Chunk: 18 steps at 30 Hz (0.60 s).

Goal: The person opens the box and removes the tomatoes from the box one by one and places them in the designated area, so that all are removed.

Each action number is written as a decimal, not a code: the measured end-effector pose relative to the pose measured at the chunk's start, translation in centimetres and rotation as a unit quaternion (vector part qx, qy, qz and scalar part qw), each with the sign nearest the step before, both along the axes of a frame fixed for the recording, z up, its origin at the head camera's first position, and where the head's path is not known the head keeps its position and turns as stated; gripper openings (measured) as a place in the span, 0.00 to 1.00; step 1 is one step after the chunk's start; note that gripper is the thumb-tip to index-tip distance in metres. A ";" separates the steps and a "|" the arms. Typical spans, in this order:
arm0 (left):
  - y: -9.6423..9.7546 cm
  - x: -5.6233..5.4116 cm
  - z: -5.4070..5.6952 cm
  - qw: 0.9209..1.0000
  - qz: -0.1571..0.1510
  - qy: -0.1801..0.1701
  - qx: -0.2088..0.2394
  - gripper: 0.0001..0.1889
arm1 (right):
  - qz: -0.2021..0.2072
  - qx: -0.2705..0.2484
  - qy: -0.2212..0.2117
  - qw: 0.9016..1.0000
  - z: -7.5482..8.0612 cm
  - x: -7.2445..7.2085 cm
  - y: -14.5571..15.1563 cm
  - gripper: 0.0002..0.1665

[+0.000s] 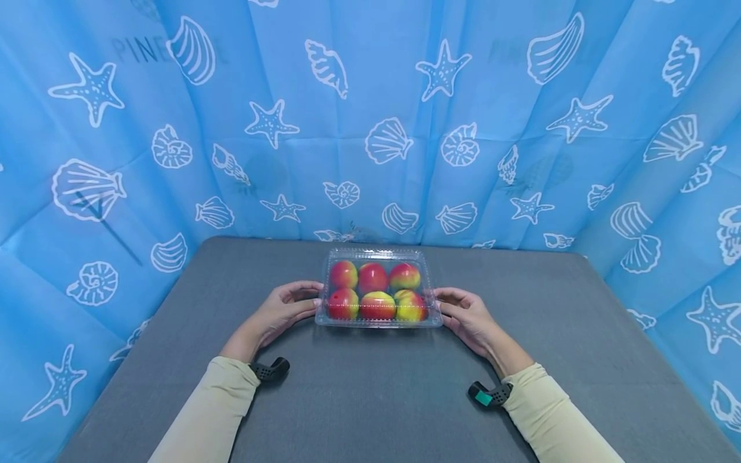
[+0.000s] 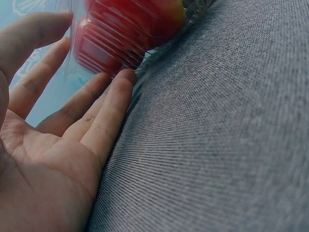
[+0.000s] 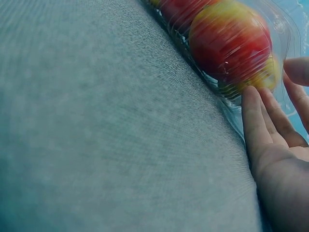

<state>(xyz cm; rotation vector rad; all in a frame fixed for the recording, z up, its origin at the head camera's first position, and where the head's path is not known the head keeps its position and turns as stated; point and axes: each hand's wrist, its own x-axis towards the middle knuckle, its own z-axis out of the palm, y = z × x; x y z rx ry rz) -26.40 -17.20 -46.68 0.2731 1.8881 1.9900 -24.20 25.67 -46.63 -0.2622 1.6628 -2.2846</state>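
Note:
A clear plastic clamshell box (image 1: pixel 379 323) sits on the grey table, its lid down over several round red-and-yellow fruits (image 1: pixel 373 277) in two rows. My left hand (image 1: pixel 283 310) is at its left end, thumb by the rim and fairly straight fingers against the side wall. At the opposite end, my right hand (image 1: pixel 465 316) touches the box in much the same way. In the right wrist view, the fingertips (image 3: pixel 251 92) lie along the ribbed wall, low by the cloth. The left wrist view shows the palm facing the box and the fingers spread.
Grey cloth covers the table (image 1: pixel 370 399). A blue curtain (image 1: pixel 359 96) printed with white shells and starfish hangs behind it and along both sides. Each wrist wears a black band, the right one (image 1: pixel 489 393) with a green patch.

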 end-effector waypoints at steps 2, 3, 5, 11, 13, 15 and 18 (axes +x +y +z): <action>0.0 0.0 0.0 1.000 0.000 0.001 0.001 0.27 | 0.002 0.000 0.003 1.000 0.0 0.0 0.0 0.14; 0.0 0.0 0.0 1.000 0.001 -0.001 0.002 0.27 | 0.002 0.000 0.003 1.000 0.0 0.0 0.0 0.14; 0.0 0.0 0.0 1.000 0.002 -0.003 0.003 0.28 | 0.002 0.000 0.004 1.000 0.0 0.0 0.0 0.15; -0.1 0.1 0.1 1.000 -0.001 -0.003 -0.001 0.30 | -0.001 0.006 0.002 1.000 0.0 0.0 0.0 0.15; -0.1 0.1 0.1 1.000 -0.004 -0.002 -0.004 0.30 | -0.001 0.007 0.005 1.000 0.0 0.0 0.0 0.15; -0.1 0.1 0.1 1.000 -0.004 -0.004 -0.003 0.30 | 0.001 0.006 0.007 1.000 -0.1 0.0 0.1 0.16; -0.1 0.1 0.1 1.000 -0.010 0.000 -0.005 0.31 | 0.006 0.005 0.012 1.000 -0.1 0.0 0.2 0.16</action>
